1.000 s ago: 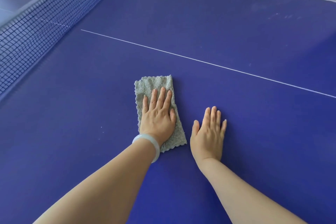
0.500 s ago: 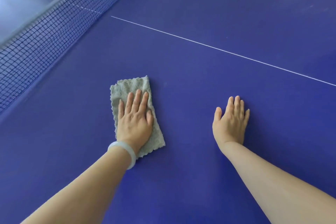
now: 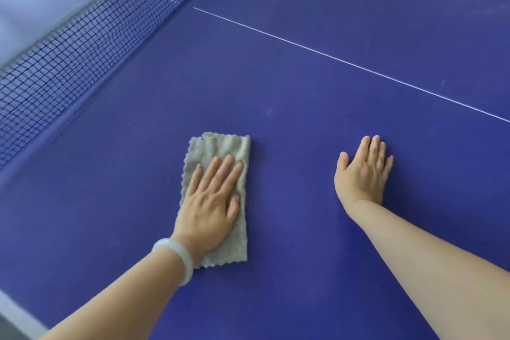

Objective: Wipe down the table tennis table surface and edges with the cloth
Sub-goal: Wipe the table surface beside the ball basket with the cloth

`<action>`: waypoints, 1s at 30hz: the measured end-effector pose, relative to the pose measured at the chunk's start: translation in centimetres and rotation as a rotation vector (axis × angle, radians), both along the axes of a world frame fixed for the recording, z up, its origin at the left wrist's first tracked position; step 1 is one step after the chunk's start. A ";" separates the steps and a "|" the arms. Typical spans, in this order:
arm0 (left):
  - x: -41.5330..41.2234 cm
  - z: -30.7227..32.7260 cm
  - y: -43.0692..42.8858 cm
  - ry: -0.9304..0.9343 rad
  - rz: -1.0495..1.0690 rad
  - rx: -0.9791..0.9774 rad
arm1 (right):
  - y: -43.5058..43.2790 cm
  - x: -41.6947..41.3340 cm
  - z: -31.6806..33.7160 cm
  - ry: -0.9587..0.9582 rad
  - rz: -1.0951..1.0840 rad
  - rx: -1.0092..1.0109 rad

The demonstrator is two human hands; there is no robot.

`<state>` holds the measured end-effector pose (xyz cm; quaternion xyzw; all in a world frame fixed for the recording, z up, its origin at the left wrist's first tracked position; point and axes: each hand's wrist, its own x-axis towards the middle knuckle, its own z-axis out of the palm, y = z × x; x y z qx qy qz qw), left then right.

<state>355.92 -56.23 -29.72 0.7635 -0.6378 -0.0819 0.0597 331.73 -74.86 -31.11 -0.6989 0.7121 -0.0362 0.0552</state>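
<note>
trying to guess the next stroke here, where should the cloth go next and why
Probably slide the left hand, pressed flat on the grey cloth, forward and slightly right: a faint pale smudge sits on the blue table just beyond the cloth's far edge. The right hand rests flat on the table, apart from the cloth.

L hand (image 3: 209, 210) on cloth (image 3: 220, 146), R hand (image 3: 361, 174) rt; net (image 3: 69, 50) behind-left, table edge (image 3: 16, 309) maybe near-left

Blue table tennis table (image 3: 303, 96), thin white line (image 3: 331, 56) running across it, net (image 3: 69, 58) standing at left. Grey cloth (image 3: 220, 148) lies flat on it, left hand (image 3: 209, 210) pressed on top. Right hand (image 3: 361, 174) rests flat on the bare surface, apart from the cloth.
</note>
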 end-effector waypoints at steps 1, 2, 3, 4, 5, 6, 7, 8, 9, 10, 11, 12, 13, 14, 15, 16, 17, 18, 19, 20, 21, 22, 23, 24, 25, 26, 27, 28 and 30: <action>0.9 0.1 -0.8 0.002 0.139 0.015 | 0.0 0.2 0.0 0.017 0.000 0.002; 0.8 0.0 -1.7 0.011 0.259 0.023 | 0.0 0.4 -0.1 0.034 0.000 0.003; -0.3 -0.1 -2.6 0.025 0.348 0.016 | 0.0 0.5 -0.1 0.047 -0.001 0.007; -2.2 -0.1 -3.3 0.040 0.394 0.007 | 0.0 0.5 -0.1 0.056 0.000 0.015; -4.6 -0.2 -3.6 0.054 0.376 -0.003 | 0.0 0.6 0.0 0.064 0.002 0.025; -7.3 -0.2 -3.5 0.063 0.289 -0.022 | 0.0 0.5 0.0 0.073 0.003 0.033; -10.1 -0.1 -2.8 0.072 0.157 -0.043 | 0.0 0.4 0.0 0.080 0.006 0.038; -12.5 -0.1 -1.8 0.091 0.001 -0.045 | 0.0 0.3 0.1 0.082 0.011 0.042; -14.0 0.0 -0.5 0.107 -0.150 -0.040 | 0.0 0.2 0.1 0.080 0.017 0.042; -14.5 0.0 0.8 0.108 -0.273 -0.034 | 0.0 0.1 0.1 0.077 0.026 0.036; -13.9 0.0 1.9 0.100 -0.373 -0.021 | -0.1 0.1 0.1 0.076 0.035 0.028; -12.2 -0.2 2.7 0.080 -0.456 -0.015 | -0.1 0.1 0.1 0.079 0.044 0.027; -9.8 -0.4 3.0 0.051 -0.504 -0.007 | -0.1 0.0 0.1 0.085 0.051 0.032; -7.1 -0.5 2.9 0.019 -0.501 -0.001 | 0.0 0.0 0.1 0.093 0.059 0.039; -4.3 -0.5 2.4 -0.015 -0.436 -0.007 | 0.0 0.0 0.1 0.105 0.069 0.046; -1.7 -0.4 1.4 -0.030 -0.314 -0.001 | 0.2 0.1 0.1 0.117 0.079 0.053; 0.4 -0.1 0.3 -0.025 -0.156 0.012 | 0.3 0.2 0.2 0.129 0.088 0.060; 1.7 0.2 -0.8 -0.014 -0.002 0.024 | 0.3 0.2 0.2 0.140 0.098 0.065; 2.1 0.3 -1.7 -0.006 0.110 0.033 | 0.3 0.2 0.3 0.146 0.114 0.065; 2.1 0.3 -2.4 -0.004 0.176 0.037 | 0.3 0.3 0.3 0.141 0.146 0.057; 1.9 0.2 -2.8 -0.003 0.203 0.038 | 0.4 0.3 0.5 0.125 0.200 0.049; 1.7 0.1 -3.0 -0.001 0.210 0.037 | 0.8 0.2 0.7 0.105 0.274 0.042; 1.6 0.0 -3.0 -0.002 0.209 0.035 | 1.7 0.4 0.8 0.085 0.349 0.035; 1.7 0.0 -2.9 -0.002 0.205 0.033 | 3.1 0.7 0.8 0.068 0.393 0.031; 1.8 0.0 -2.9 0.001 0.203 0.030 | 4.7 1.1 0.7 0.053 0.394 0.032; 1.9 0.0 -2.9 0.009 0.202 0.026 | 6.4 1.6 0.6 0.036 0.360 0.035; 1.9 -0.1 -2.9 0.016 0.201 0.026 | 7.8 2.0 0.3 0.017 0.309 0.035; 1.9 -0.1 -2.9 0.015 0.199 0.031 | 8.8 2.4 0.1 0.000 0.260 0.028; 1.6 -0.1 -3.0 0.003 0.213 0.045 | 9.4 3.1 0.0 0.004 0.203 0.020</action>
